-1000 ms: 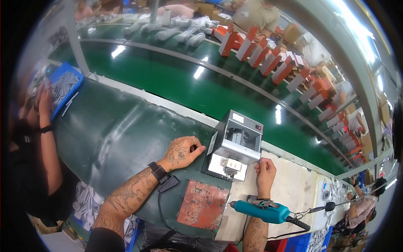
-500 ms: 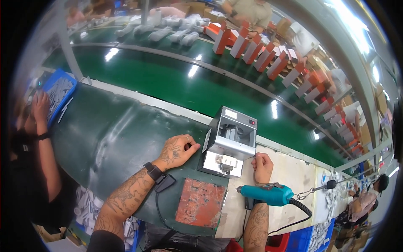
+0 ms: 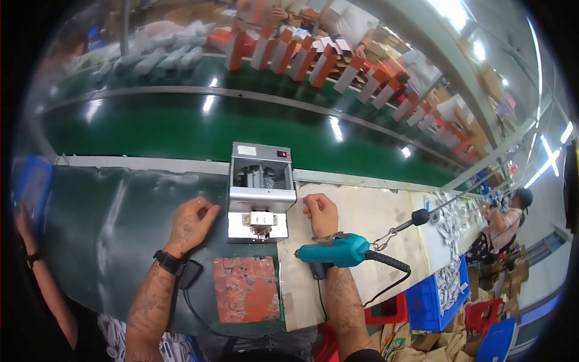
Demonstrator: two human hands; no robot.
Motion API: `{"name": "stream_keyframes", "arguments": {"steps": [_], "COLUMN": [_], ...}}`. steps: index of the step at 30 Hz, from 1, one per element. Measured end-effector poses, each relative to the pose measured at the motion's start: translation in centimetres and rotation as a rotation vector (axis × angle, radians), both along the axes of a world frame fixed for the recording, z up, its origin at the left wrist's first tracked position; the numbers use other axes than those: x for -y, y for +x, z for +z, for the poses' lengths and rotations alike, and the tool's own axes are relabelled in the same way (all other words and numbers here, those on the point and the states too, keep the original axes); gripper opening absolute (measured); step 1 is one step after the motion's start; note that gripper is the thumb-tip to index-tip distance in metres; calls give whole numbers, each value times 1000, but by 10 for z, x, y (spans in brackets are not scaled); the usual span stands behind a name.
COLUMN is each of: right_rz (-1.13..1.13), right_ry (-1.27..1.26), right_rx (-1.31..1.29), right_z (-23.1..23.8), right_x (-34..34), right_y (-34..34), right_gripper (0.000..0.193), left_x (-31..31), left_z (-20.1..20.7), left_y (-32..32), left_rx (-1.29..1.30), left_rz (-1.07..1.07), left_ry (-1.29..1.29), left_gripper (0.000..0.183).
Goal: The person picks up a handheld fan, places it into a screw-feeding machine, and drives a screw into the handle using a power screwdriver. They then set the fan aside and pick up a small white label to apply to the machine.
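A small grey and silver benchtop machine (image 3: pixel 262 196) with a lit red switch stands upright on the bench. Left of it, my left hand (image 3: pixel 192 224) rests with fingers curled in and thumb toward the housing, just short of touching. My right hand (image 3: pixel 321 214) is loosely closed on the other side, a small gap from the machine. Neither hand shows anything in its fingers. A teal electric screwdriver (image 3: pixel 335 250) hangs across my right wrist, hiding part of it. Metal blocks (image 3: pixel 260 219) sit at the machine's front.
A worn red plate (image 3: pixel 246 289) lies on the bench between my forearms. Black adapters (image 3: pixel 190 274) with cables lie by my wrists. A blue bin (image 3: pixel 443 292) of white parts stands right. Beyond the green conveyor (image 3: pixel 181 123) are orange-white boxes (image 3: pixel 322 67). Another person's arm (image 3: pixel 48 289) is at left.
My view has turned to the right, so the machine and both hands appear further left. The hands stay closed on either side of the machine; a small gap now shows at my right hand.
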State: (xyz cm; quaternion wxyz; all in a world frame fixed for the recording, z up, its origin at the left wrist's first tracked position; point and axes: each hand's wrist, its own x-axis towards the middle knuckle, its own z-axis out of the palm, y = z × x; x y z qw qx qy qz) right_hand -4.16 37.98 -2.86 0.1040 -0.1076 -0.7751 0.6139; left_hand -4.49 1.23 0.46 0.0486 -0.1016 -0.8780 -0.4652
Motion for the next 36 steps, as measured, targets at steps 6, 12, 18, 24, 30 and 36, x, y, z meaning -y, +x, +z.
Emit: {"name": "stream_keyframes", "arguments": {"steps": [6, 12, 18, 24, 30, 36], "right_rz": [27, 14, -5, -5, 17, -33], "right_ry": [-49, -40, 31, 29, 37, 49], "right_rx": [-57, -62, -74, -75, -73, -29], "right_z": [-3, 2, -1, 0, 1, -6], "right_x": [13, 8, 9, 9, 9, 10], "right_y": [-6, -1, -4, -3, -2, -6], "right_gripper": [21, 22, 24, 29, 25, 22], "left_x": [8, 1, 1, 3, 4, 3], "left_z": [-8, -10, -9, -11, -9, -10], "left_y": [-1, -4, -2, -3, -3, -4], "left_rx": [-141, -122, -102, -87, -79, -105], "left_rz": [32, -4, 23, 25, 14, 11], "left_ry": [11, 9, 31, 5, 13, 11], "left_gripper": [23, 24, 26, 29, 29, 30]}}
